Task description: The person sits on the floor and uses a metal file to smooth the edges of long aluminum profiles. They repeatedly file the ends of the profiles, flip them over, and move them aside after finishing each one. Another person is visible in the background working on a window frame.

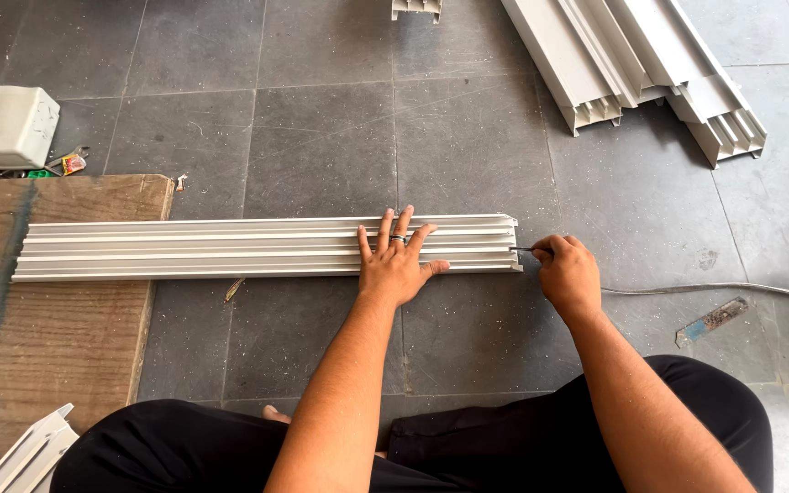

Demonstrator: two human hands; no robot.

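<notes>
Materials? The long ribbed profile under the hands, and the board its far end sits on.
Ribbed profile: looks like extruded aluminium with a white or pale coated finish, though plastic can't be ruled out; straight parallel ribs, a hollow-section cut end and a soft sheen. Board: raw wood or plywood, unfinished; brown grain, dark stains.

aluminium track profile [267, 246] | long, pale, ribbed, lying flat lengthwise | left end on the wooden board [66, 319], rest on the floor | thin dark tool [524, 249] | tip at profile's right end

Left hand [397, 265] flat on white profile [230, 248].
</notes>
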